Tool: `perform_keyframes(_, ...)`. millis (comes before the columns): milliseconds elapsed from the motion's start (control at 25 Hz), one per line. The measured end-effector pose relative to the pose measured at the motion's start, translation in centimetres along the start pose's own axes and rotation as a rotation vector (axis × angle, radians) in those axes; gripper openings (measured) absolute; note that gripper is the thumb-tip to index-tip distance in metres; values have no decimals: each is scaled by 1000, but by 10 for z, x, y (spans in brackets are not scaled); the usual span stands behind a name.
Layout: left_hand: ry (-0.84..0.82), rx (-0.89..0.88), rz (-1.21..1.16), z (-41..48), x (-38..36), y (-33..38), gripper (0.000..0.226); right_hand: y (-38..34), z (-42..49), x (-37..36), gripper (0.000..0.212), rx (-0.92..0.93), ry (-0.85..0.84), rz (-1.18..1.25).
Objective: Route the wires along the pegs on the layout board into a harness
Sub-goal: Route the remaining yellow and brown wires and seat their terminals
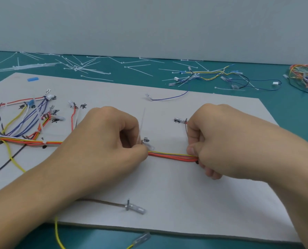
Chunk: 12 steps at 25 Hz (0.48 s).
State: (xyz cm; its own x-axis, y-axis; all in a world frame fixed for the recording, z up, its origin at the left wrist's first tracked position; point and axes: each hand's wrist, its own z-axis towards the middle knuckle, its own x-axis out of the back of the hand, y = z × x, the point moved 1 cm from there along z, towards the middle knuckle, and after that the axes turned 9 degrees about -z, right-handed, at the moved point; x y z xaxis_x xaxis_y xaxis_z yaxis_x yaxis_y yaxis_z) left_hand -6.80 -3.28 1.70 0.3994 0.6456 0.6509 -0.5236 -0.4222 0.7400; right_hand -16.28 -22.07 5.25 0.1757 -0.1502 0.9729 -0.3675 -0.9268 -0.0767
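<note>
Green worktop (284, 108) carries a grey board (185, 191). Near the board's middle, the left grip (103, 146) pinches a pale cable tie (142, 121) and one end of the orange-and-yellow wire bundle (173, 156). The right grip (221, 141) is curled round the bundle's other end.

Head view, down, close over board (167, 194)

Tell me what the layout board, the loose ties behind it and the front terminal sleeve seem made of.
The layout board is likely grey cardboard or fibreboard: matte, glare-free, with a thin cut edge. The loose ties are probably nylon: white, slim, lying stiff and straight. The terminal sleeve looks like clear soft plastic: translucent, with small glints.
</note>
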Motion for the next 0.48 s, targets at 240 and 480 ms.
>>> perform_keyframes(240, -49, 57, 54, 0, 12, -2, 23, 0, 4, -2, 16, 33, -98, 118)
perform_keyframes(480, -56, 82, 96, -2, 15, 1, 26, 2, 13, 3, 19, 123, -207, 208)
